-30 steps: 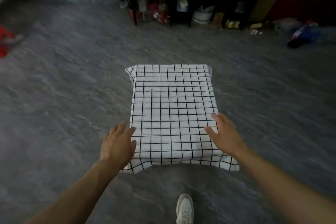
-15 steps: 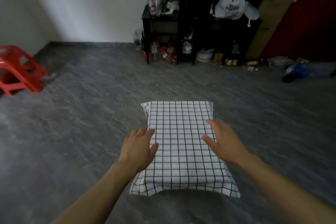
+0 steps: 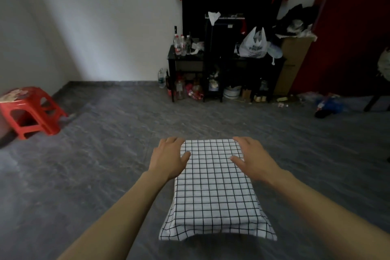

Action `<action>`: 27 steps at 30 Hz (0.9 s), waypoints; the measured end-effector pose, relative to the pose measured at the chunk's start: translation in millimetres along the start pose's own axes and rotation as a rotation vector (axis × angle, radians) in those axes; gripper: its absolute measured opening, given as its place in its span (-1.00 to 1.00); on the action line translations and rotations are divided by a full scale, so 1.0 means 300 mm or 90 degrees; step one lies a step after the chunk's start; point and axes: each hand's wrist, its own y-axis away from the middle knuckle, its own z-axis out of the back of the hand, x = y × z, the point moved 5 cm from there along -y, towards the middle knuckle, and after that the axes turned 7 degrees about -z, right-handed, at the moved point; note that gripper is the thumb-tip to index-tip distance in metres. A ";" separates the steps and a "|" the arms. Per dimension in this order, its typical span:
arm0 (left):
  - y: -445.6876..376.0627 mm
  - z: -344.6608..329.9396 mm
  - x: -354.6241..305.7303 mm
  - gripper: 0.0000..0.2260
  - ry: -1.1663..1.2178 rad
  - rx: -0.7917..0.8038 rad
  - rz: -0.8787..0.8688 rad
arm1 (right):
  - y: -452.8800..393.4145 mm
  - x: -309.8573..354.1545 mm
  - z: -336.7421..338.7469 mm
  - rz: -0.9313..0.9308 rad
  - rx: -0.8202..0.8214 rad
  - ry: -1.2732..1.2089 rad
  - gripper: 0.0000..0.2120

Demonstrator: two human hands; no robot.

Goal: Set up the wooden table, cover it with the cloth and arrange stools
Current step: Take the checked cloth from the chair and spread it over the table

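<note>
Checked cloth (image 3: 213,186) already draped over the low table mid-floor; left hand (image 3: 168,157) and right hand (image 3: 252,159) lie flat, fingers spread, at its far corners. Cloth looks thin, limp, likely to slide, so pinch hems. Red stool (image 3: 31,110) sits well apart by the left wall, probably light; lift it by the seat rim.

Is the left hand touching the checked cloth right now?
Touching. The head view shows the left hand resting on the far left edge of the checked cloth, thumb lying on top.

Table hidden under cloth (image 3: 213,186), red stool (image 3: 31,110) cut by left edge
</note>
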 end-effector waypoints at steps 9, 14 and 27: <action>-0.022 0.094 -0.072 -0.55 -0.037 0.000 -0.044 | 0.053 0.037 0.110 0.002 -0.066 -0.027 -0.40; 0.000 0.121 -0.104 -0.53 -0.048 -0.005 -0.039 | 0.062 0.063 0.119 0.014 -0.060 -0.040 -0.40; 0.005 0.132 -0.017 -0.53 -0.111 0.049 0.067 | -0.079 0.043 0.085 0.123 -0.006 -0.029 -0.44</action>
